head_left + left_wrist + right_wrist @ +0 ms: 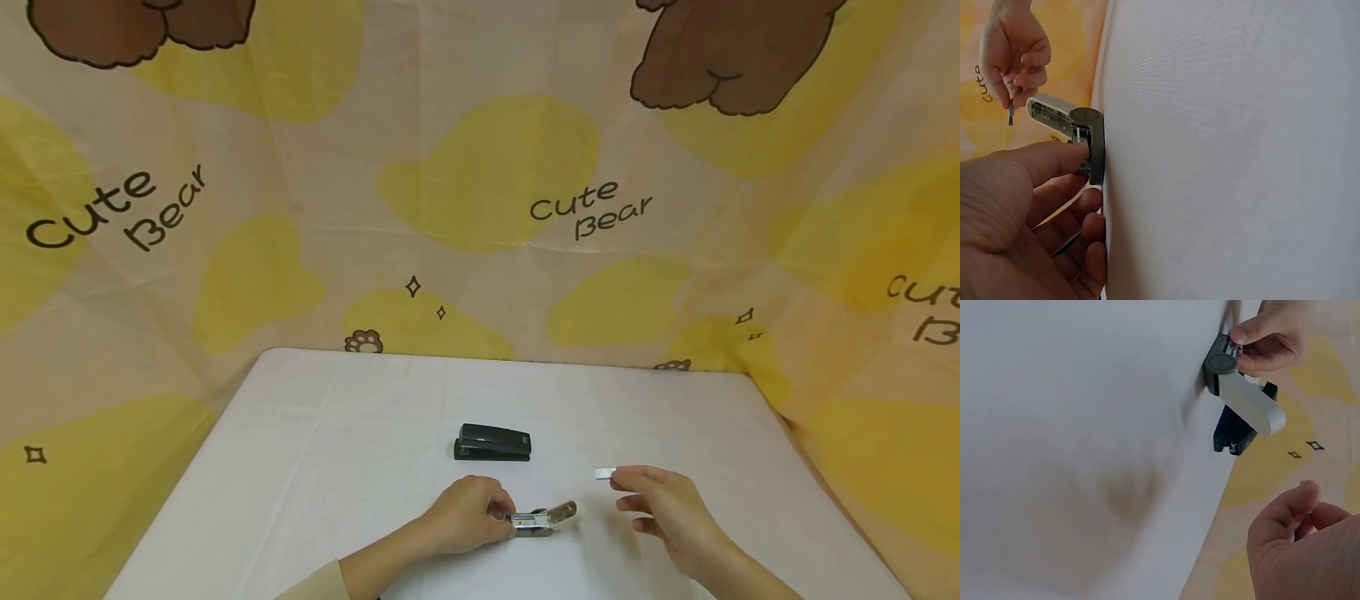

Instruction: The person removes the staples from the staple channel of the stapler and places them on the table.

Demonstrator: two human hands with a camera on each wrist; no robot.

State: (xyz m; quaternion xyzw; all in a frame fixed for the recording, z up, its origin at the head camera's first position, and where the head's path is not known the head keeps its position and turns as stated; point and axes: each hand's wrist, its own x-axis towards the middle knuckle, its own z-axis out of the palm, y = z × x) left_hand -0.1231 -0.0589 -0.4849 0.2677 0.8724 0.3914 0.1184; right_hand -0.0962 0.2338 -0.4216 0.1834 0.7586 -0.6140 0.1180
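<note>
My left hand (467, 517) pinches the near end of a small grey-and-white stapler (534, 525) on the table. The stapler's top arm (1252, 403) is swung up and back, exposing the metal staple channel (1080, 136). To the right, my right hand (675, 515) is raised above the table, away from the stapler. Between its thumb and finger it pinches a short silvery strip of staples (603, 473). In the right wrist view that strip is mostly hidden behind the fingers.
Behind the small stapler, a larger black stapler (492, 443) lies closed on the white table (360, 417). A yellow patterned cloth (480, 167) hangs beyond the table's back edge and along its sides.
</note>
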